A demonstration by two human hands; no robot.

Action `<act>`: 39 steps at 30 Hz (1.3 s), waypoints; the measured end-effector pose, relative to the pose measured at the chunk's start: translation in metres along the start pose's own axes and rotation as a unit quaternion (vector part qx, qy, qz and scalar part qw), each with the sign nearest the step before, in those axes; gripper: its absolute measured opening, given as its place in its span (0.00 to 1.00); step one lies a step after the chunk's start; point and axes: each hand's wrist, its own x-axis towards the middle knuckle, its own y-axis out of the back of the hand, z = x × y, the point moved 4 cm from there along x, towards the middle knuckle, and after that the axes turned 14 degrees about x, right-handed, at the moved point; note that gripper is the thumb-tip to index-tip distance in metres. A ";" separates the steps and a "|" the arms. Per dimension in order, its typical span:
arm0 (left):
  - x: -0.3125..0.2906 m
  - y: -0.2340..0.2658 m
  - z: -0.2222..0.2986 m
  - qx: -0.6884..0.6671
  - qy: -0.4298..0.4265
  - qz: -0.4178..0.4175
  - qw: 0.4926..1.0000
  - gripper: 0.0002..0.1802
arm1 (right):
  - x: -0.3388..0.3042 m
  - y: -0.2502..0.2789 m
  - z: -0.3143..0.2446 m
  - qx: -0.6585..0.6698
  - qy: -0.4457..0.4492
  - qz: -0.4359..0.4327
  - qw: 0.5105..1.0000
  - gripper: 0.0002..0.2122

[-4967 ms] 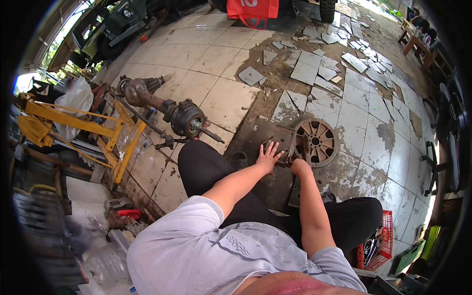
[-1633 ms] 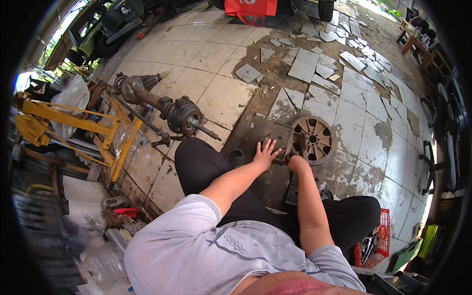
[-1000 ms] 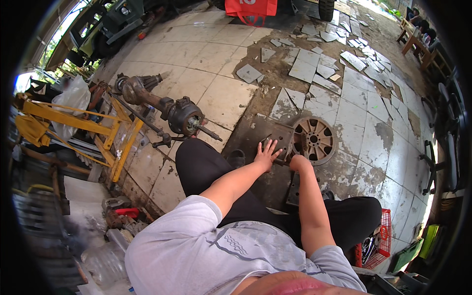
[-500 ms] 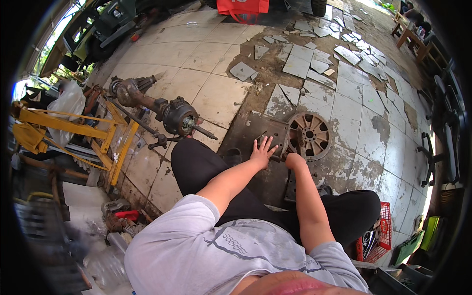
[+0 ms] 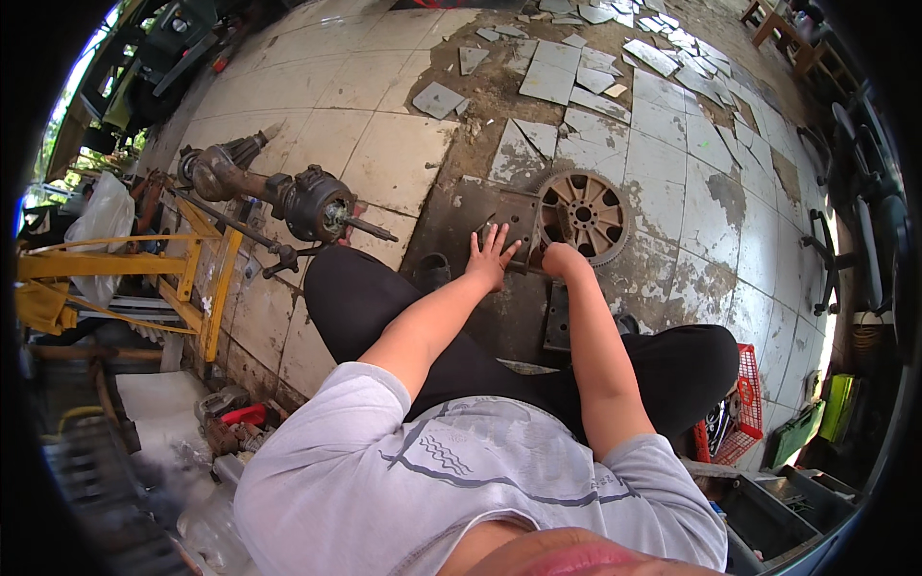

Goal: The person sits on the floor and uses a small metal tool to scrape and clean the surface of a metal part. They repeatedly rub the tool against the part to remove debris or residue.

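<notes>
My left hand (image 5: 492, 259) lies with fingers spread on a dark, worn metal plate (image 5: 459, 213) on the floor in front of me. Close beside it on the right, my right hand (image 5: 565, 261) is closed at the near edge of a toothed flywheel (image 5: 609, 219). What its fingers grip is hidden; a narrow brownish shape shows just beyond them. The rusty flywheel lies flat, partly against the plate's right side, with wide openings around its hub. My legs are folded on either side of the plate.
A greasy axle assembly (image 5: 312, 204) lies at the left, near a yellow metal frame (image 5: 115, 264). Broken floor tiles (image 5: 549, 72) are scattered ahead. A red plastic basket (image 5: 747, 408) with tools stands by my right knee. An office chair base (image 5: 828, 259) is at the far right.
The whole view has shifted, so the floor things appear further left and higher. My left hand stays spread on the plate and my right hand stays closed by the flywheel.
</notes>
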 end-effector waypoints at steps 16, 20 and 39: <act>0.007 -0.003 0.000 0.040 0.021 0.056 0.997 0.61 | 0.005 -0.010 0.003 0.029 0.066 0.085 0.994 0.14; 0.005 0.005 0.001 0.009 -0.008 0.012 1.000 0.59 | -0.007 -0.004 0.000 0.009 0.051 0.050 0.997 0.14; 0.009 0.001 0.003 0.022 0.002 0.020 1.000 0.63 | -0.009 -0.018 -0.002 0.011 0.022 0.061 0.998 0.16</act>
